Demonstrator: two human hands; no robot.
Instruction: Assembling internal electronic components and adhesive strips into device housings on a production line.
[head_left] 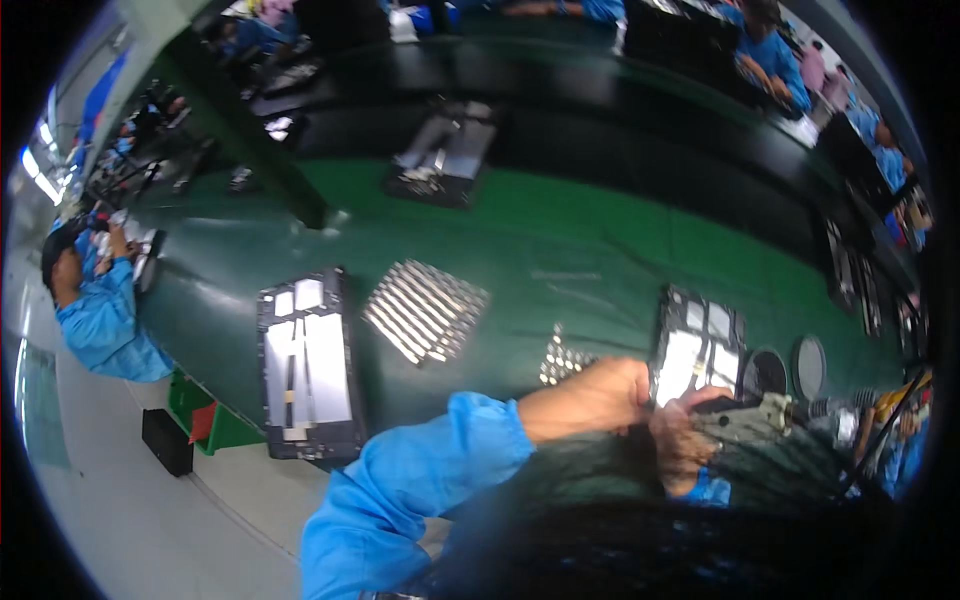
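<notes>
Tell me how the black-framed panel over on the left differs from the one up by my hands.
The left panel looks larger in the picture; the right panel looks smaller.
The left panel is nearly all in view; the right panel's near end is hidden by your left hand and right hand.
Both have dark edges and bright, pale areas, and both lie on the green table.
</notes>
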